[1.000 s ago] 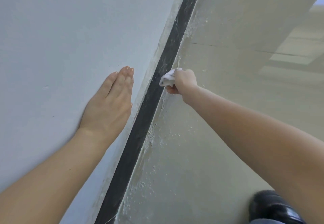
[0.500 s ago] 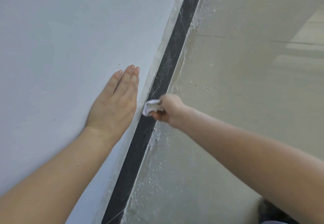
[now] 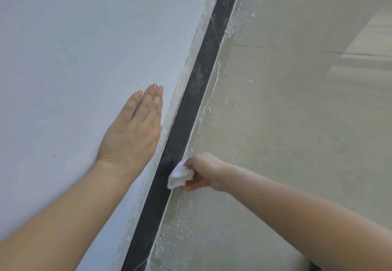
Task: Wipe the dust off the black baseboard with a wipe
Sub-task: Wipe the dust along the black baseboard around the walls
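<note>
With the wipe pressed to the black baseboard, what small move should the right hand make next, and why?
Probably slide the wipe forward along the baseboard, away from the body: the right hand grips it low on the strip, and dust streaks show on the stretch ahead. The left hand rests flat on the wall.

Left hand [image 3: 132, 130] flat, fingers [image 3: 149, 103] straight, right hand [image 3: 204, 170] gripping wipe [image 3: 179, 176], forearms extended
</note>
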{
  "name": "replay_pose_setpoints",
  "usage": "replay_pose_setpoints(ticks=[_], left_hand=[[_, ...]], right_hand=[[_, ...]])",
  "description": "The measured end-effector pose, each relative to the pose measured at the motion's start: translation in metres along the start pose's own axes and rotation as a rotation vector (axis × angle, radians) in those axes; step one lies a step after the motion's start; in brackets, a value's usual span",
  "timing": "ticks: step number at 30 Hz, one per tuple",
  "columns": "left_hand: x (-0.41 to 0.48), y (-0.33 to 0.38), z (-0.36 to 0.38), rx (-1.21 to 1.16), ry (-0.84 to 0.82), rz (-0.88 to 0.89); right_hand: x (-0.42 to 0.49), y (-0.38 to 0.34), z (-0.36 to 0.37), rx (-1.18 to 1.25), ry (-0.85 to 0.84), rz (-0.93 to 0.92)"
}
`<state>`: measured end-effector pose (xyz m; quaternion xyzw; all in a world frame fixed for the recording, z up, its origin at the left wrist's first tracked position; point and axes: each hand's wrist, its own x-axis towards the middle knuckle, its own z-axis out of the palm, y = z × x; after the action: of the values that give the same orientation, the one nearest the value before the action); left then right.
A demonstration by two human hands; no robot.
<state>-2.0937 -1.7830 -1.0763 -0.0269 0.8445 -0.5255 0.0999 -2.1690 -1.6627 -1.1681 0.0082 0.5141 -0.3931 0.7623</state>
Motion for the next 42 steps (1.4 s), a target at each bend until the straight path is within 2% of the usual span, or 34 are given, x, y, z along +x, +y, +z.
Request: replay_pose_setpoints(ticks=[3,9,14,17,20,22,30,33,35,36,38,42], left_hand=[[0.0,-0.002,-0.001,0.0,-0.01,0.001],[-0.001,-0.002,-0.001,-0.007,-0.008,0.005],[0.0,-0.003,-0.003,-0.05,-0.012,-0.01],[0.0,-0.002,-0.003,-0.056,-0.028,-0.003],[0.001,-0.003,-0.004,-0.056,-0.032,-0.001],[0.002,-0.004,-0.005,-0.05,-0.034,0.002],[0.005,-0.007,-0.009,-0.149,-0.115,-0.022],[0.015,-0.013,-0.012,-0.153,-0.124,0.013],[0.029,-0.019,-0.016,-0.133,-0.096,0.039],[0.037,-0.022,-0.017,-0.121,-0.071,0.05],[0.055,-0.027,-0.016,-0.103,-0.052,0.06],[0.092,-0.036,-0.015,-0.1,-0.14,0.036]], right_hand=[[0.006,-0.008,0.006,0.021,-0.013,-0.065],[0.04,-0.079,-0.042,0.205,0.316,-0.305],[0.037,-0.087,-0.069,0.358,0.508,-0.453],[0.019,-0.059,-0.051,0.358,0.374,-0.372],[0.0,-0.025,-0.018,0.168,0.044,-0.18],[-0.001,-0.022,-0.002,0.18,-0.091,-0.187],[0.011,-0.104,-0.037,0.399,0.184,-0.375],[0.009,-0.119,-0.056,0.624,0.213,-0.531],[0.008,-0.114,-0.065,0.748,0.229,-0.548],[0.007,-0.106,-0.066,0.727,0.258,-0.51],[0.007,-0.08,-0.064,0.524,0.287,-0.373],[0.017,-0.038,-0.037,0.089,0.121,-0.149]])
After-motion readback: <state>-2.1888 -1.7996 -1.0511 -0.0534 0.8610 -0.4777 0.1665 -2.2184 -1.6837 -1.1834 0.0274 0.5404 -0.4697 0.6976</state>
